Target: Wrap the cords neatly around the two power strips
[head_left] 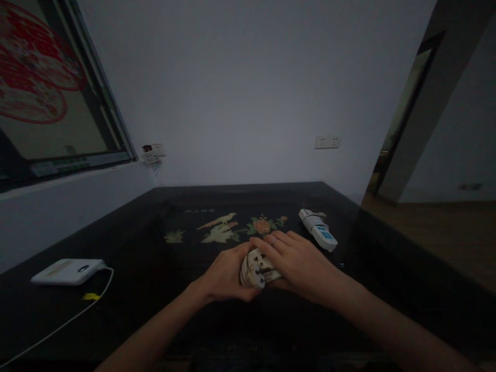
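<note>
Both my hands meet over the middle of a dark lacquered table (127, 248). Between them sits a white plug adapter (256, 268) with socket holes on its face. My left hand (225, 279) wraps round its left side with fingers curled. My right hand (298, 263) lies over its right side and top, fingers closed on it. The far part of the adapter is hidden under my right hand.
A white timer plug with a blue label (320, 230) lies just beyond my right hand. A white power bank (67, 271) with a white cable (77, 315) rests at the left. Painted birds and flowers (228, 227) decorate the tabletop. Wall sockets (327, 141) sit behind.
</note>
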Tool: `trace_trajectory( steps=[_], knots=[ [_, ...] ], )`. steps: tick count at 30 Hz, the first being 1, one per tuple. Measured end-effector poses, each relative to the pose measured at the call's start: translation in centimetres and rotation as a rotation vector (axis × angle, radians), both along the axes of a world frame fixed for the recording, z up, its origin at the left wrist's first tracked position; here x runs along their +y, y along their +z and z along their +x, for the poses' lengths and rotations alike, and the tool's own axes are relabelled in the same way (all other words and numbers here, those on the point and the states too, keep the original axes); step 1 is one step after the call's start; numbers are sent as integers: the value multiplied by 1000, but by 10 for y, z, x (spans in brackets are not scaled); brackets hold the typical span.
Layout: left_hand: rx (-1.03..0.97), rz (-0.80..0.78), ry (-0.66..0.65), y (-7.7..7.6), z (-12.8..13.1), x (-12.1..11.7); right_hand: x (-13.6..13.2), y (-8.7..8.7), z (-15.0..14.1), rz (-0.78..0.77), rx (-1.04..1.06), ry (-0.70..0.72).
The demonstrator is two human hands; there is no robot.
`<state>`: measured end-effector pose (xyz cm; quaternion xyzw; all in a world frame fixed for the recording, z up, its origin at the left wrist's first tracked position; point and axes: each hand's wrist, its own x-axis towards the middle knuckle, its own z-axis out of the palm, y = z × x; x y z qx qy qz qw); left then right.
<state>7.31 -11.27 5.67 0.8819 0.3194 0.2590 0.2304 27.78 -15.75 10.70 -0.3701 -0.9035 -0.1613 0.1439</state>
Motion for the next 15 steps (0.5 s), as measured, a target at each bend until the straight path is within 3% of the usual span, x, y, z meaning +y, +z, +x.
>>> trace_trajectory(
  steps=[3, 6, 10, 15],
  knots=[
    [-228, -117, 41, -1, 10, -11, -12, -2, 9, 188, 261, 35],
    [-395, -220, 104, -6, 23, -23, -34, -21, 7, 361, 615, 92],
    [-499, -286, 254, -21, 40, -37, -51, -61, -16, 168, 870, -13],
    [-418, -154, 517, -33, 52, -47, -44, -89, -45, 95, 1188, -172]
  ],
)
